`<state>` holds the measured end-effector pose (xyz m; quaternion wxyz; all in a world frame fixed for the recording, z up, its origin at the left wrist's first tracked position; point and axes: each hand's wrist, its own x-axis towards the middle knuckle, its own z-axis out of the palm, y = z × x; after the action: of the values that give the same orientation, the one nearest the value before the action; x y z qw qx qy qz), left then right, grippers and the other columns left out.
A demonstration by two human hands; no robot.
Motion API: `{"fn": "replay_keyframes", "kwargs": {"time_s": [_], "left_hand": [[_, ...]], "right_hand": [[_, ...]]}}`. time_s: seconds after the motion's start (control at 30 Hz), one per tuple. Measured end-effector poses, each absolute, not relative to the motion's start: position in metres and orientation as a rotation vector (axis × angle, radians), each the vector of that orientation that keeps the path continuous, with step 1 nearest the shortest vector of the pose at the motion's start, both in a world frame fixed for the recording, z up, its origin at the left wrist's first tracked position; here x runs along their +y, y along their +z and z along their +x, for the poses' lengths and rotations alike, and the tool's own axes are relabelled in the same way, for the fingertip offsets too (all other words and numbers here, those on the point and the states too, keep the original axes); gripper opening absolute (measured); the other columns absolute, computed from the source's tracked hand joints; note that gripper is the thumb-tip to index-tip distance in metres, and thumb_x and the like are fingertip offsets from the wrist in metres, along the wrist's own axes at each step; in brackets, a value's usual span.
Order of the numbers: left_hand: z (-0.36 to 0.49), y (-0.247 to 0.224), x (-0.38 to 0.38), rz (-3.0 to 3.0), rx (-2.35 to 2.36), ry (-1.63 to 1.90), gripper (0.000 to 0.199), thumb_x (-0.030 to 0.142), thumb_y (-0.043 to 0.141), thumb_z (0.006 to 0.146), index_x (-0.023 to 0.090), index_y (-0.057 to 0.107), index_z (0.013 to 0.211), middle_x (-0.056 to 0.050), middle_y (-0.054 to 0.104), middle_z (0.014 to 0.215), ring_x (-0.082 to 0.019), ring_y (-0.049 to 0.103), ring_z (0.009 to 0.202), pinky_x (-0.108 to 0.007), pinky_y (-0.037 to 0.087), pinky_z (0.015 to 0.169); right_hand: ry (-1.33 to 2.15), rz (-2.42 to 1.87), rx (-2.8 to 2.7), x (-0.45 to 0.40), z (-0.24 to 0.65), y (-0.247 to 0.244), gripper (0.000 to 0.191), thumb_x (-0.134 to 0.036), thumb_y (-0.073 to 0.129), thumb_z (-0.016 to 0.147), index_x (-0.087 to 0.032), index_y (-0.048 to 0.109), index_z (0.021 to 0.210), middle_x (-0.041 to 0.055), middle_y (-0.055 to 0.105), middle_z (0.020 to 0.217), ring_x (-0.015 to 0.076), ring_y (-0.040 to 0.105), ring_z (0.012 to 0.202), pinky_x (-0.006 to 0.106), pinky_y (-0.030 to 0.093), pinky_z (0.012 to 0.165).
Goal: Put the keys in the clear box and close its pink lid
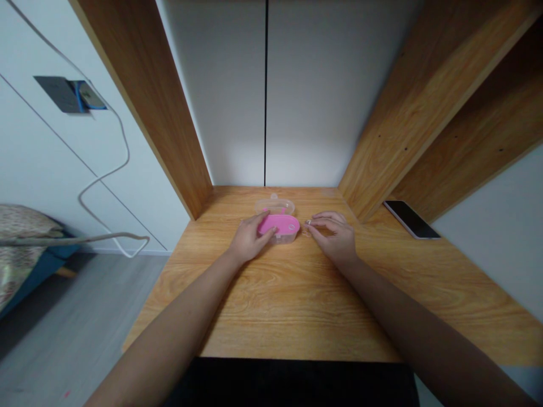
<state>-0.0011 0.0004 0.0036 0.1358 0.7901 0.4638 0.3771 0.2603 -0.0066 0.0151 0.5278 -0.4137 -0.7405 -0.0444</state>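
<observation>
A pink oval lid (pixel 279 225) sits on a clear plastic box (pixel 285 238) near the back of a wooden desk (pixel 263 308), its long axis running side to side across the view; a clear oval piece (pixel 274 207) lies touching it on the far side, a small tab pointing toward the back panel; a black phone (pixel 411 219) lies well off to the right, beside a wooden upright (pixel 428 107); a white cable (pixel 104 169) runs down from a wall socket (pixel 70 94) beyond the desk's left side; the left hand (pixel 249 240) rests on the lid's left end, fingers (pixel 267 223) lying loosely across it, not clenched; the right hand (pixel 333 238) sits just beside the box, its thumb and forefinger pinching a tiny pale ring (pixel 309 223), too small to make out further.
</observation>
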Motion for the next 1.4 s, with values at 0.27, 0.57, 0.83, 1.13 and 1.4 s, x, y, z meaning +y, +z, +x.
{"fn": "replay_keyframes", "kwargs": {"time_s": [0.27, 0.57, 0.83, 1.13, 1.4], "left_hand": [[-0.001, 0.003, 0.001, 2.294, 1.358, 1.093, 0.058, 0.052, 0.056, 0.094, 0.016, 0.055, 0.138, -0.014, 0.061, 0.138, -0.028, 0.063, 0.119, -0.043, 0.049, 0.106], [0.000, 0.003, 0.001, 2.275, 1.351, 1.105, 0.058, 0.052, 0.056, 0.093, 0.016, 0.055, 0.138, -0.015, 0.060, 0.138, -0.029, 0.063, 0.119, -0.043, 0.050, 0.104], [-0.001, 0.004, 0.001, 2.292, 1.359, 1.088, 0.058, 0.052, 0.055, 0.094, 0.015, 0.055, 0.139, -0.015, 0.060, 0.139, -0.029, 0.064, 0.118, -0.043, 0.050, 0.104], [0.000, 0.005, 0.000, 2.274, 1.361, 1.078, 0.059, 0.053, 0.055, 0.094, 0.016, 0.055, 0.139, -0.015, 0.059, 0.140, -0.028, 0.063, 0.119, -0.043, 0.049, 0.105], [-0.001, 0.006, -0.001, 2.279, 1.358, 1.081, 0.058, 0.052, 0.055, 0.094, 0.017, 0.054, 0.139, -0.014, 0.059, 0.140, -0.028, 0.062, 0.121, -0.043, 0.049, 0.105]], "right_hand": [[-0.035, -1.000, -1.745, -0.007, 0.261, 0.014, 0.008, -0.032, 0.077, 0.080, -0.025, 0.075, 0.076, 0.0045, 0.077, 0.086, 0.0224, 0.071, 0.083, 0.043, 0.054, 0.084], [-0.002, -0.992, -1.720, -0.005, 0.261, 0.011, 0.015, -0.032, 0.078, 0.079, -0.024, 0.070, 0.070, 0.0036, 0.076, 0.083, 0.0221, 0.072, 0.081, 0.043, 0.054, 0.085], [-0.023, -1.064, -1.746, -0.001, 0.265, 0.006, 0.017, -0.036, 0.075, 0.083, -0.027, 0.076, 0.097, 0.0037, 0.078, 0.090, 0.0235, 0.071, 0.086, 0.043, 0.053, 0.087], [-0.022, -1.034, -1.836, 0.001, 0.265, 0.008, 0.021, -0.034, 0.069, 0.088, -0.027, 0.077, 0.106, 0.0045, 0.077, 0.090, 0.0231, 0.069, 0.084, 0.043, 0.053, 0.083], [-0.035, -1.022, -1.864, 0.000, 0.265, 0.008, 0.020, -0.029, 0.064, 0.091, -0.028, 0.077, 0.107, 0.0043, 0.076, 0.091, 0.0225, 0.068, 0.084, 0.042, 0.052, 0.083]]}}
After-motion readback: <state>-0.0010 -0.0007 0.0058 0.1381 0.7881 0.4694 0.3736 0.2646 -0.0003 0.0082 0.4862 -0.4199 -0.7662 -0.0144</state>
